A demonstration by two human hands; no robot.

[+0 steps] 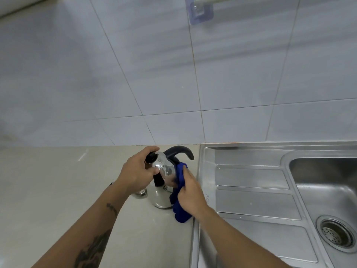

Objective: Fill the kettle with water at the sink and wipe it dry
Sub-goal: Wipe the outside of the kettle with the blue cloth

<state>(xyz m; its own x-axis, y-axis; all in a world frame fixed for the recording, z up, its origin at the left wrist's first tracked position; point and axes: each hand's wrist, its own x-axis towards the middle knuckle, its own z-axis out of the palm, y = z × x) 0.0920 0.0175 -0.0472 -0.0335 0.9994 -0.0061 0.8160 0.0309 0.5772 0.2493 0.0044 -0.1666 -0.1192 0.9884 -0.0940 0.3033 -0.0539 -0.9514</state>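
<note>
1. Seeing the kettle (161, 187) upright on the beige counter (58, 190), just left of the sink (251, 190) edge. Steel body, black handle (179, 151) arching over the top toward the sink.
2. Left hand (138, 171) sits on the kettle's top, on the side away from the sink. Fingers curl over the black lid knob (151, 157), thumb pressed on the shiny lid. Grip is closed on the kettle.
3. Right hand (190, 192) is on the kettle's sink-facing side, fingers clamped together on a blue cloth (180, 207).
4. Cloth is pressed against the kettle wall, upper end bunched just under the handle base, lower end hanging down to the counter beside the kettle's foot.
5. I can't tell if there's water inside, lid is on.
6. Something small and shiny (140, 194) sits touching the kettle on the side away from the sink, mostly hidden by my left wrist. Can't identify it.
7. Sink: ribbed drainboard nearest the kettle, basin with drain strainer (335, 233) beyond it.
8. Tiled wall (173, 74) behind the kettle, with a rail bracket (200, 10) high above the sink's near edge.
</note>
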